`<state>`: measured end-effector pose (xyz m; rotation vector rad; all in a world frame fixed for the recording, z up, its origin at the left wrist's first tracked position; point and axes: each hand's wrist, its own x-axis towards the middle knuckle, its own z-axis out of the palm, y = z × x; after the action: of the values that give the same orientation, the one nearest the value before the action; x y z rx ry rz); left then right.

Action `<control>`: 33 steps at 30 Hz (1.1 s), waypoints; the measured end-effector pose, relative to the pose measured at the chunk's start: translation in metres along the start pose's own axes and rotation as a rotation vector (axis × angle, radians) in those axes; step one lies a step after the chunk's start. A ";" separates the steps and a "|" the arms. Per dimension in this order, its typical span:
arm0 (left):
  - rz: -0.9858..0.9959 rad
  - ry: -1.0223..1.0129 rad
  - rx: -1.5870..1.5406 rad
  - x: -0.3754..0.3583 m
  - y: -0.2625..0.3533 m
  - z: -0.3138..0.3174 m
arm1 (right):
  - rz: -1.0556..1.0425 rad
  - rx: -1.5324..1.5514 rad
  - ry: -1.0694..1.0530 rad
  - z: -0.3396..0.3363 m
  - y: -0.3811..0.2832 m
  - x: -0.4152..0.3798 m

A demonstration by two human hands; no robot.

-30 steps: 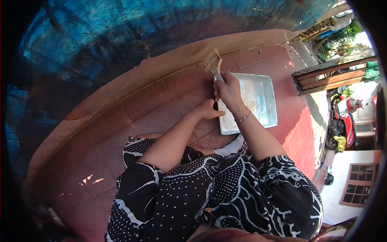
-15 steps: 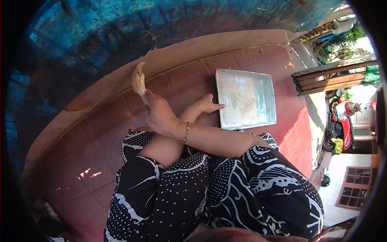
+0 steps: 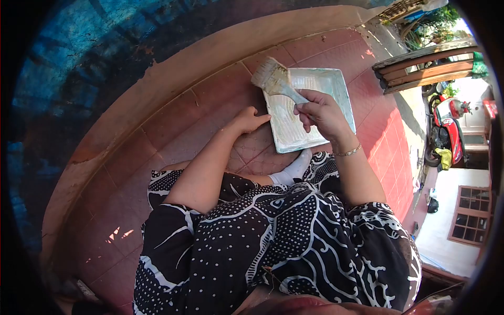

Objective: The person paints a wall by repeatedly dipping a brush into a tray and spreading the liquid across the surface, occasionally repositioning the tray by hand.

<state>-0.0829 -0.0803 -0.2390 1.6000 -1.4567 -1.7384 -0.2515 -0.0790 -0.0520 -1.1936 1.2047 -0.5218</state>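
right hand [image 3: 321, 114]: gripping the flat paintbrush [image 3: 279, 83] by its handle
left hand [image 3: 245, 121]: at the rim of the paint tray [image 3: 300, 137], can't tell if it's pinching
floor [image 3: 178, 123]: red tiles

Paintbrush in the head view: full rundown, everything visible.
The paintbrush is wide and flat: pale bristles, a paint-smeared, yellowish-brown middle and a light greyish handle. The right hand grips the handle, partly hiding it. The brush slants across the tray in this view, bristles toward the wall, tips past the tray's edge. Whether it touches the tray is unclear.
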 end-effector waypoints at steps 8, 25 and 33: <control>-0.025 -0.064 -0.467 -0.010 0.010 0.008 | 0.016 -1.201 0.462 -0.168 0.065 0.055; 0.066 -0.255 -0.774 -0.010 0.007 0.005 | 0.157 -1.545 0.464 -0.222 0.080 0.110; -0.023 -0.029 -0.649 -0.010 0.007 0.006 | -0.024 -1.419 0.351 -0.213 0.080 0.096</control>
<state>-0.0876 -0.0728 -0.2288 1.2398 -0.7520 -1.9741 -0.4319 -0.2200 -0.1443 -2.3420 1.9395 0.2464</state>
